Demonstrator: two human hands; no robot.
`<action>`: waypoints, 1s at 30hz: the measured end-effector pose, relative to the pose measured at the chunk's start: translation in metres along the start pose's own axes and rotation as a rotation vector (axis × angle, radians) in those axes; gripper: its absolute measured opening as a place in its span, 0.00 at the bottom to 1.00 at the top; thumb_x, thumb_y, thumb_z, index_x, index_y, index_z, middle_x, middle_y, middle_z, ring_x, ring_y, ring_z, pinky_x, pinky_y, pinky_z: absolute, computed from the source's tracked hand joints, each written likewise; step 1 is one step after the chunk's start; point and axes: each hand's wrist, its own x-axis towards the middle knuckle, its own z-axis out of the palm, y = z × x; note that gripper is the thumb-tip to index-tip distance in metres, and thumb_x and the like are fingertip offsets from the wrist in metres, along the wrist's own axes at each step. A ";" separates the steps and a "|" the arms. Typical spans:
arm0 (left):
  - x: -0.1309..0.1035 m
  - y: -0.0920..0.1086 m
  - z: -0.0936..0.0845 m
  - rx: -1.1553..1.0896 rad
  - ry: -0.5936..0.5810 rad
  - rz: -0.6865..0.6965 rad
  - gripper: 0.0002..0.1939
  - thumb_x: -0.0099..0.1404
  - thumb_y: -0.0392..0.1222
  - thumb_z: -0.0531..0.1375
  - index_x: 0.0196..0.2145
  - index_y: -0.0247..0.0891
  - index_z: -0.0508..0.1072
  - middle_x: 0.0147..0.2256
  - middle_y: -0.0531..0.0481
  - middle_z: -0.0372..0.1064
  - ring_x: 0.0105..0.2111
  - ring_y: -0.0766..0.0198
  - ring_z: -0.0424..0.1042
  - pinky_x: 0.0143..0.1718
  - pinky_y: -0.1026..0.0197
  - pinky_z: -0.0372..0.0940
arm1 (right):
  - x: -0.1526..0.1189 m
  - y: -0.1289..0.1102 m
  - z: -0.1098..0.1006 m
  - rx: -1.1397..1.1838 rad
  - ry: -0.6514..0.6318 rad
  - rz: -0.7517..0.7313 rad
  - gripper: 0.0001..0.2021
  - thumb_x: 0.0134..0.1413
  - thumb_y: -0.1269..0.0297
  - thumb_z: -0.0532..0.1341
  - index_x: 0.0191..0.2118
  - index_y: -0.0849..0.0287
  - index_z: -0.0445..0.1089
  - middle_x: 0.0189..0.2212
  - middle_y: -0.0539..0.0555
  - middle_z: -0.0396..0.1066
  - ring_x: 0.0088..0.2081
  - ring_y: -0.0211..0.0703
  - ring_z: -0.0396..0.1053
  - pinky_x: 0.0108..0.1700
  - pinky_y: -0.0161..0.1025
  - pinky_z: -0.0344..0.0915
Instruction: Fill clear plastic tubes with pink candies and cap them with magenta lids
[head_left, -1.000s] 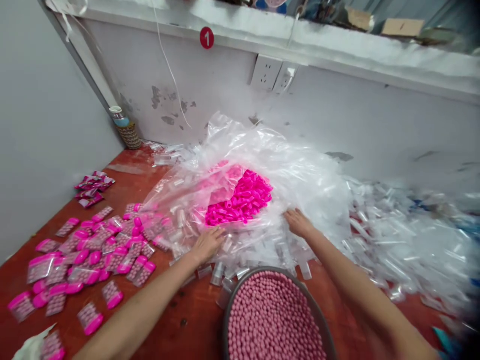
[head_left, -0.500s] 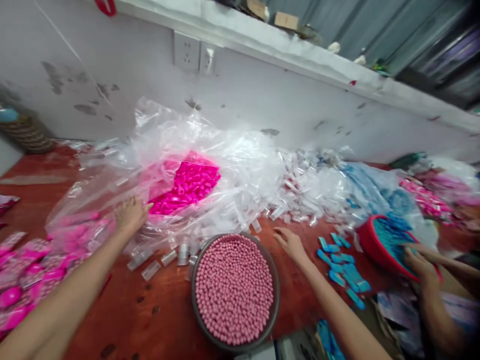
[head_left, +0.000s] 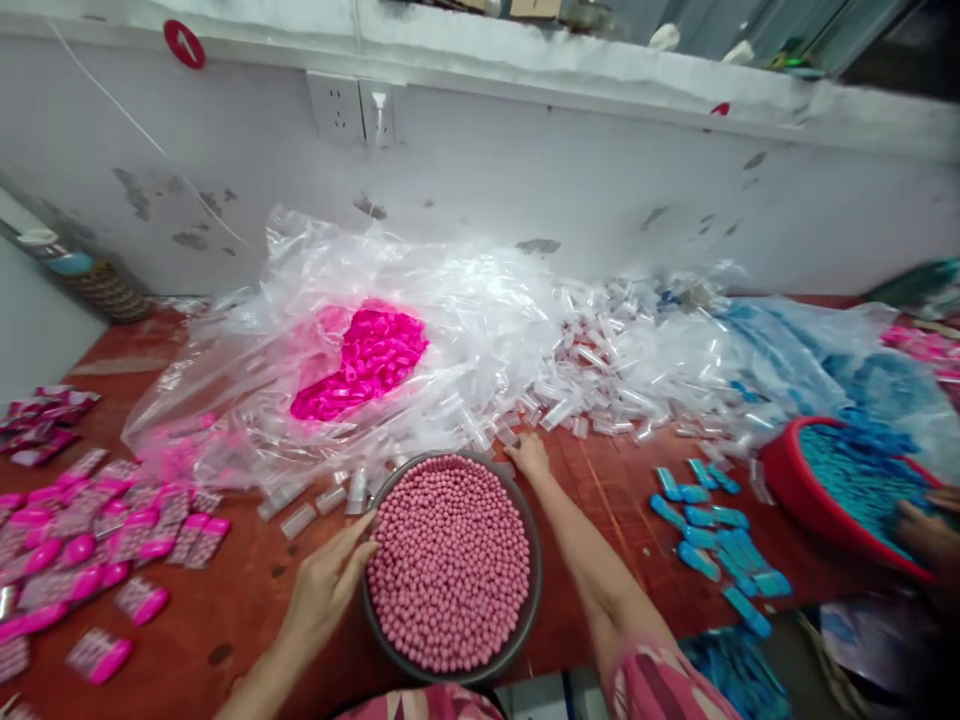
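Head view: left hand spread against bead bowl, right hand apart, grip unclear; pink-capped containers look done, loose caps, clear tubes remain.

Bare tabletop between basin and blue tubes, right forearm across it, clear tubes behind

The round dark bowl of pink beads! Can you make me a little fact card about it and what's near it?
Main thing: round dark bowl on a red-brown table
Inside: small round pink beads
Left grip: bare hand at the bowl's left rim
Right grip: bare hand by its far right rim; touching unclear
Behind: bright pink plastic pieces amid clear plastic film
Left: clear pink-capped packs holding beads
Right: small blue packs, red bowl
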 end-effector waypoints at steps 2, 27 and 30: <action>0.002 0.022 0.016 -0.123 -0.036 -0.069 0.19 0.58 0.45 0.53 0.48 0.43 0.65 0.45 0.49 0.67 0.44 0.60 0.67 0.46 0.58 0.62 | -0.005 0.001 -0.010 0.059 -0.040 -0.057 0.12 0.41 0.60 0.59 0.33 0.62 0.65 0.35 0.58 0.67 0.39 0.48 0.64 0.39 0.41 0.58; 0.064 0.073 -0.015 -1.207 0.307 -0.234 0.14 0.50 0.44 0.61 0.33 0.36 0.65 0.28 0.52 0.71 0.29 0.64 0.71 0.33 0.61 0.64 | -0.181 -0.044 -0.043 0.199 -0.282 -0.556 0.09 0.53 0.61 0.50 0.34 0.57 0.65 0.30 0.51 0.65 0.32 0.39 0.62 0.36 0.36 0.59; 0.044 0.059 0.001 -1.197 0.152 -0.312 0.15 0.49 0.44 0.61 0.31 0.35 0.62 0.27 0.51 0.71 0.27 0.64 0.71 0.30 0.60 0.65 | -0.169 -0.049 -0.039 0.118 -0.291 -0.593 0.10 0.51 0.61 0.51 0.37 0.58 0.65 0.34 0.54 0.65 0.37 0.42 0.62 0.41 0.39 0.58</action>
